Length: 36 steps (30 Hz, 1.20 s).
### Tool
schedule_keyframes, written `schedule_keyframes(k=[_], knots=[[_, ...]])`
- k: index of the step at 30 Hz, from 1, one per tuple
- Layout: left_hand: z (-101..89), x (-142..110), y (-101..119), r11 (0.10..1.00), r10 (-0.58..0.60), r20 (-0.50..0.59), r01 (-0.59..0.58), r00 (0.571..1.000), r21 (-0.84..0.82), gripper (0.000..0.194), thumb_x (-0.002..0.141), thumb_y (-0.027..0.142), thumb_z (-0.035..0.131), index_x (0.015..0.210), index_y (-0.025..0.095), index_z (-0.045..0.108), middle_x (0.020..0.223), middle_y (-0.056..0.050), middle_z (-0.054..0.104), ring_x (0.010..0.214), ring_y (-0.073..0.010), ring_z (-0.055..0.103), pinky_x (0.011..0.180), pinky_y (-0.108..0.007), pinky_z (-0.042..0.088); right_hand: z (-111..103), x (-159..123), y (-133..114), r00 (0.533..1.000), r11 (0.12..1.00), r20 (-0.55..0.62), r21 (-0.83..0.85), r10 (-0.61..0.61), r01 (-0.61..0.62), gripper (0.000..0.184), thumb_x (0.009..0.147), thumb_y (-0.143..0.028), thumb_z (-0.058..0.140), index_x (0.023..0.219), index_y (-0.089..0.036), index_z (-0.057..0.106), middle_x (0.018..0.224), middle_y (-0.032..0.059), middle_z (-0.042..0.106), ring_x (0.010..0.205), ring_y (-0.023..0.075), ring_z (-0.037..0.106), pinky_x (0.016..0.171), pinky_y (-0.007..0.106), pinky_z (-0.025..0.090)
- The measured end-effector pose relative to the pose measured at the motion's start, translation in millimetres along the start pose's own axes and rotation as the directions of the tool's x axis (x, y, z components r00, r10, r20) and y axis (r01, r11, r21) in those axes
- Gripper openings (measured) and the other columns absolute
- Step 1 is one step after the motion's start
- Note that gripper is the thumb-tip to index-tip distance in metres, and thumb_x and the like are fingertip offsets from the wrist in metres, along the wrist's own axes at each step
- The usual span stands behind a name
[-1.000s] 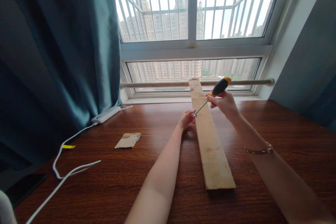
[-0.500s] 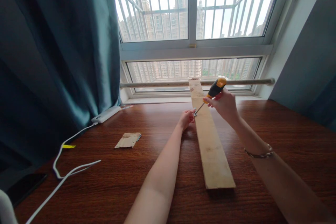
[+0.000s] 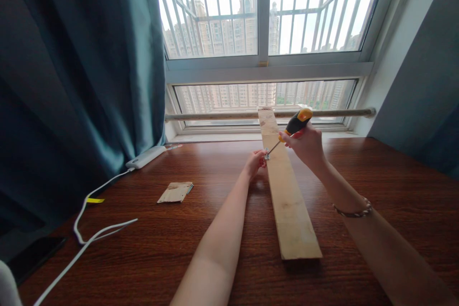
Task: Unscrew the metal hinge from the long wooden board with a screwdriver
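Note:
A long pale wooden board (image 3: 292, 205) lies lengthwise on the brown table, its far end by the window. At its left edge sits a small metal hinge-like piece (image 3: 267, 154), pinched by the fingers of my left hand (image 3: 256, 162). My right hand (image 3: 307, 146) is wrapped round the black and yellow handle of a screwdriver (image 3: 300, 121). The shaft slants down to the left, and its tip meets the metal piece. Whether a screw sits under the tip is too small to make out.
Left of my arm lies a small square wooden piece (image 3: 175, 192) with metal at its right edge. A white power strip (image 3: 147, 157), a white cable (image 3: 81, 215), a yellow strip (image 3: 95, 200) and a dark flat object (image 3: 36, 256) lie farther left. A rail (image 3: 215, 116) crosses the window.
The screwdriver handle has shifted slightly right and down along with my right hand. My left hand keeps its place at the metal piece.

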State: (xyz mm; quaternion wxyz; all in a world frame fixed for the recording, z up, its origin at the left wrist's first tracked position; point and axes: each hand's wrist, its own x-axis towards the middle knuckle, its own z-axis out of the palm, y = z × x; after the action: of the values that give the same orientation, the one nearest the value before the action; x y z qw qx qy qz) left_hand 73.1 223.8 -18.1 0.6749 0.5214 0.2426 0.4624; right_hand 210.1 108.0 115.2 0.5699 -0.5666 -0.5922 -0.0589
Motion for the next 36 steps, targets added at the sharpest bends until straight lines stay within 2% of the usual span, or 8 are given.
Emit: schedule_keyframes(k=[10,16,21,23,27,29,32,36], knots=[[-1.3,2.9,-2.6,1.0,0.003,-0.01,-0.003,1.0,0.009,0.026,0.065,0.037,0.067,0.061,0.014,0.056,0.048,0.004,0.047,0.037,-0.0062,0.04,0.038,-0.023,0.028,-3.5,0.5,-3.2,0.998,1.0,-0.068,-0.02,-0.011,0.009,0.038,0.066,-0.052,0.068,0.078,-0.018,0.055,0.063,0.0041,0.067,0.054,0.021,0.064,0.055,0.031,0.048],[-0.3,2.0,-1.4,1.0,0.001,-0.007,-0.001,1.0,0.0,0.025,0.066,0.036,0.067,0.06,0.014,0.056,0.048,0.004,0.047,0.038,-0.0057,0.039,0.039,-0.022,0.028,-9.1,7.3,1.8,0.999,0.999,-0.033,0.053,0.004,-0.003,0.038,0.067,-0.051,0.068,0.079,-0.018,0.053,0.061,0.0019,0.064,0.051,0.0191,0.061,0.053,0.031,0.048],[1.3,0.1,1.5,1.0,-0.008,-0.012,0.008,1.0,0.013,0.024,0.065,0.035,0.067,0.06,0.014,0.056,0.049,0.003,0.047,0.04,-0.0062,0.04,0.04,-0.023,0.027,-28.5,25.4,18.9,0.956,0.996,-0.282,0.062,0.079,-0.064,0.034,0.069,-0.049,0.064,0.081,-0.019,0.053,0.065,0.0007,0.061,0.056,0.0173,0.059,0.056,0.031,0.048],[1.6,-0.3,2.2,1.0,-0.007,-0.009,0.007,1.0,0.018,0.024,0.066,0.035,0.066,0.06,0.015,0.055,0.049,0.003,0.047,0.04,-0.0063,0.039,0.04,-0.023,0.028,-37.0,32.7,29.6,0.945,0.993,-0.305,0.021,0.118,-0.117,0.029,0.07,-0.046,0.062,0.079,-0.019,0.055,0.067,0.0018,0.061,0.06,0.0178,0.059,0.058,0.031,0.048],[2.2,-0.8,3.1,1.0,-0.004,-0.016,0.005,1.0,0.028,0.025,0.066,0.035,0.067,0.059,0.015,0.055,0.05,0.002,0.047,0.041,-0.0065,0.038,0.041,-0.023,0.027,-40.1,41.4,60.4,0.97,0.943,-0.081,-0.226,0.23,-0.242,0.029,0.07,-0.043,0.059,0.08,-0.016,0.061,0.07,0.007,0.064,0.069,0.0223,0.062,0.063,0.033,0.048],[2.7,-1.1,3.7,0.999,-0.012,-0.027,0.013,1.0,0.032,0.026,0.066,0.036,0.067,0.058,0.015,0.054,0.049,0.002,0.046,0.041,-0.0064,0.037,0.041,-0.023,0.026,-32.1,41.0,78.7,0.945,0.883,0.08,-0.39,0.317,-0.263,0.032,0.071,-0.042,0.058,0.083,-0.013,0.063,0.073,0.0112,0.066,0.074,0.0259,0.064,0.064,0.033,0.047],[3.4,-1.6,4.3,0.999,-0.02,-0.038,0.021,0.999,0.033,0.026,0.066,0.036,0.068,0.058,0.015,0.054,0.048,0.003,0.044,0.04,-0.0062,0.036,0.041,-0.023,0.025,-13.0,33.2,103.8,0.845,0.784,0.292,-0.583,0.447,-0.213,0.036,0.073,-0.039,0.055,0.088,-0.008,0.066,0.083,0.0178,0.068,0.083,0.0289,0.065,0.066,0.032,0.047],[3.1,-1.5,4.2,0.998,0.01,-0.038,-0.008,0.999,0.055,0.026,0.067,0.035,0.066,0.056,0.015,0.053,0.049,0.002,0.047,0.04,-0.0063,0.037,0.041,-0.023,0.025,11.6,14.7,126.9,0.693,0.694,0.446,-0.711,0.566,-0.109,0.038,0.076,-0.035,0.052,0.097,-0.007,0.068,0.097,0.0209,0.068,0.094,0.0297,0.064,0.07,0.031,0.048]])
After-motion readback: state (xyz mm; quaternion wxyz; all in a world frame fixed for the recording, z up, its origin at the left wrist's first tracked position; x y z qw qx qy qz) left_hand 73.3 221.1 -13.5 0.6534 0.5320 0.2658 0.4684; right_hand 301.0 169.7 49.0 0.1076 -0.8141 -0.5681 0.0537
